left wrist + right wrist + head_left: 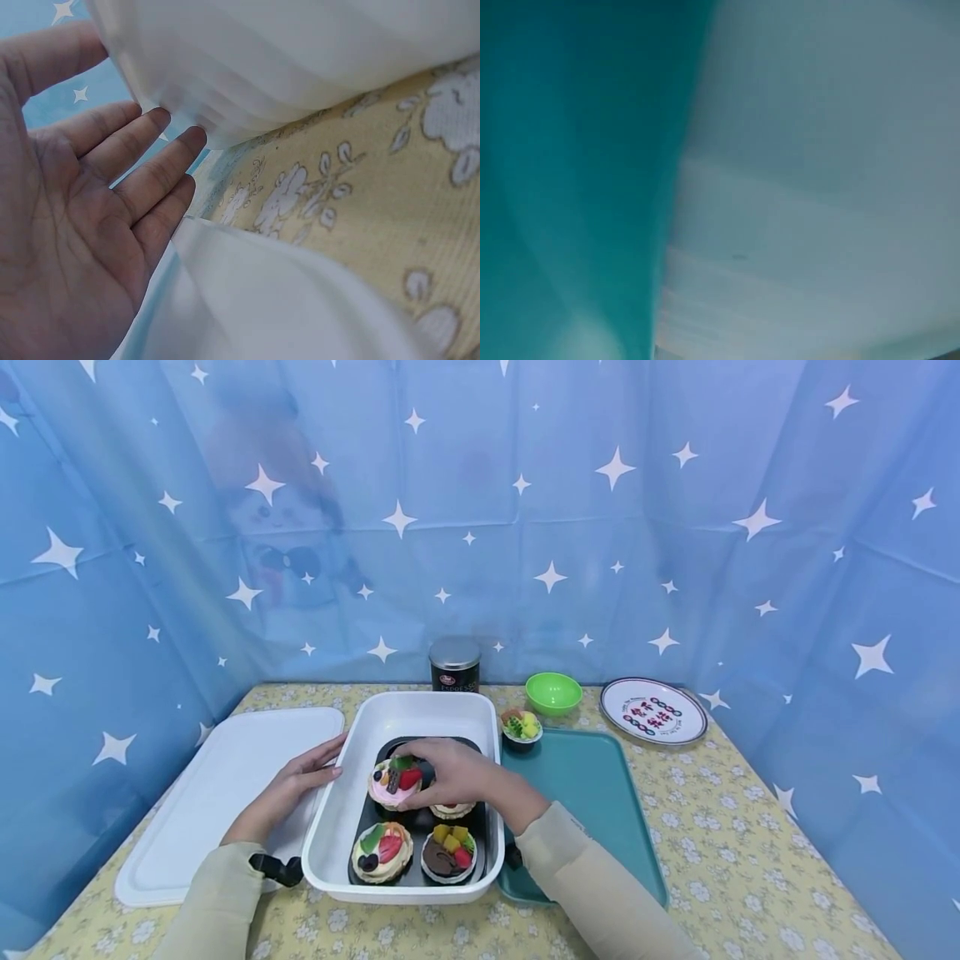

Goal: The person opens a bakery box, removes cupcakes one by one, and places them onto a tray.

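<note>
A white box (333, 827) holds a black insert with several toy fruit tarts. My right hand (431, 770) reaches into it, fingers curled over a pink tart (392, 783) topped with a strawberry, at the insert's far left. A pale tart (452, 811) lies partly hidden under that hand. Two more tarts (382, 852) (447, 855) sit in the near row. My left hand (318, 764) lies with straight fingers against the box's left wall; the left wrist view shows the open palm (90, 210) with fingertips touching the white wall (247, 67). The right wrist view is a blur of teal and white.
The white lid (225, 785) lies left of the box. To the right lies a teal tray (592, 802) with one fruit tart (521, 727) at its far corner. A black can (454, 665), green bowl (553, 692) and printed plate (654, 711) stand at the back.
</note>
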### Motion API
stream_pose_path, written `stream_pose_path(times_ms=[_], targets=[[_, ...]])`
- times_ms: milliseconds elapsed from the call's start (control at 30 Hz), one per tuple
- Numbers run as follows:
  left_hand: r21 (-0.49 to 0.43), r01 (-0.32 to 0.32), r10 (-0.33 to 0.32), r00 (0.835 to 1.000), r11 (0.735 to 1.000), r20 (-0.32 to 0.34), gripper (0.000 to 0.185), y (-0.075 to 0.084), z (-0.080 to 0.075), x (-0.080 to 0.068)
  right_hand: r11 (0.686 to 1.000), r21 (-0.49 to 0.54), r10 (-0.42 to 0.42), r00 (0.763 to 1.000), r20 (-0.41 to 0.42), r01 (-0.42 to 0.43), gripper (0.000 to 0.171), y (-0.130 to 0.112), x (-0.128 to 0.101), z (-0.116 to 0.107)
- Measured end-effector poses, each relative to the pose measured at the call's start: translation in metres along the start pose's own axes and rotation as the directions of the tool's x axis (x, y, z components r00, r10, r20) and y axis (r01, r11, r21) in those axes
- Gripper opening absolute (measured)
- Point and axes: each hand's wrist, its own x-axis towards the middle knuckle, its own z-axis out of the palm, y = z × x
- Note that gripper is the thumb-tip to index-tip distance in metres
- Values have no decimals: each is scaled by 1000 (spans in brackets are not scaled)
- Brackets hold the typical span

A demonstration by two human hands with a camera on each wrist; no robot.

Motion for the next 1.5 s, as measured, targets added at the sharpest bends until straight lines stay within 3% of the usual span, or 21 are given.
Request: stream_pose_path(times_ms=[400, 633, 800, 967, 1167, 1333, 1500], targets=[[14, 13, -13, 1000, 1000, -10, 70, -4, 1, -1, 998, 52, 47, 997, -58, -44, 74, 14, -16, -30], [20, 18, -18, 1000, 1000, -9, 72, -5, 0, 1, 993, 113, 57, 989, -134, -41, 72, 29, -29, -45], [10, 33, -33, 999, 999, -13, 71, -5, 1, 1, 992, 106, 92, 981, -173, -74, 71, 41, -42, -54], [7, 5, -5, 1000, 1000, -2, 70, -5, 1, 1, 992, 96, 103, 972, -209, -84, 68, 55, -57, -66], [22, 11, -11, 1000, 1000, -4, 71, -5, 0, 2, 982, 123, 173, 952, -254, -145, 74, 69, -78, -76], [24, 14, -14, 1000, 1000, -4, 70, -3, -1, 2, 953, 153, 297, 916, -271, -263, 75, 79, -93, -87], [24, -2, 2, 1000, 1000, -6, 69, -2, -2, 1, 938, 154, 344, 889, -304, -310, 72, 93, -104, -102]])
